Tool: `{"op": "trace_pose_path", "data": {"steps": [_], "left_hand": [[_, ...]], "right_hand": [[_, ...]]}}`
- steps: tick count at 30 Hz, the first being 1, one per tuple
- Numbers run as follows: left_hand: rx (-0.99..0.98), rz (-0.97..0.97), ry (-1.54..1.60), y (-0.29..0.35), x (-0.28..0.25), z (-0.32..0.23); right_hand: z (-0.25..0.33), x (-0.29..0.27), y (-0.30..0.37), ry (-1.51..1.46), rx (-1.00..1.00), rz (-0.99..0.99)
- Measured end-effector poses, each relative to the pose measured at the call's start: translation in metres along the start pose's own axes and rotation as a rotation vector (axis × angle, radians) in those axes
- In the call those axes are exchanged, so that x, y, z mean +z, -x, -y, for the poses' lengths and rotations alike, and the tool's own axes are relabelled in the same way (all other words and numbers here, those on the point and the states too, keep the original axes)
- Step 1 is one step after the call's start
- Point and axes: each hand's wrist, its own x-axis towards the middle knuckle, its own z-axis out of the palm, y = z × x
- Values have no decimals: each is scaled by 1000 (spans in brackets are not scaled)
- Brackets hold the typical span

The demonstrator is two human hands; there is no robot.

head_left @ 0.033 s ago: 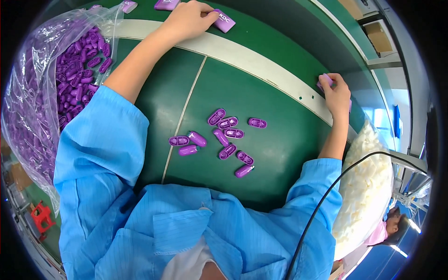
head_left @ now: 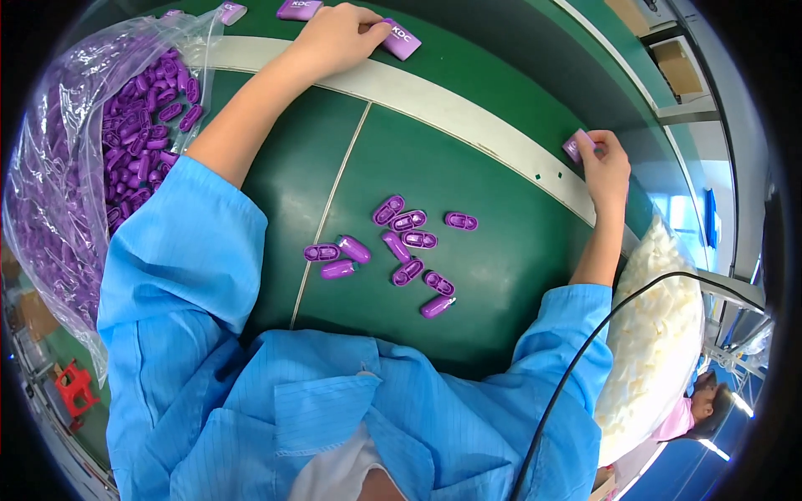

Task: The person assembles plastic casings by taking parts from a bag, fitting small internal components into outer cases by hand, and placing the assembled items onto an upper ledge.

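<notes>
At the far side, my left hand pinches the near-left corner of a light-purple rectangular block with white lettering, lying on the green strip. To the right, my right hand is closed with thumb and fingers on a similar purple block, partly hidden by the fingers. Another purple block lies left of my left hand, and one more purple block sits beyond the bag. Several small oval purple plastic shells are scattered between my arms, some hollow side up, others hollow side down.
A clear plastic bag full of purple shells stands at the left. A bag of cream-coloured pieces is by my right arm, with a black cable crossing in front. A white strip edges the green table.
The block in my right hand has shifted slightly and turned, so more of its face shows. My left hand stays in place on its block.
</notes>
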Motion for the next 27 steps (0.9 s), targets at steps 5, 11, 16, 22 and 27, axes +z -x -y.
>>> {"op": "trace_pose_path", "data": {"steps": [5, 11, 16, 22, 27], "left_hand": [[147, -61, -211, 19, -10, -11], [533, 179, 4, 100, 23, -94], [660, 258, -150, 123, 31, -106], [712, 226, -176, 135, 35, -111], [503, 295, -77, 117, 18, -91]], "right_hand": [[42, -2, 14, -1027, 74, 152], [63, 24, 27, -1253, 88, 450], [73, 28, 34, -1334, 79, 503], [90, 34, 35, -1370, 74, 535], [105, 37, 37, -1428, 65, 563]]}}
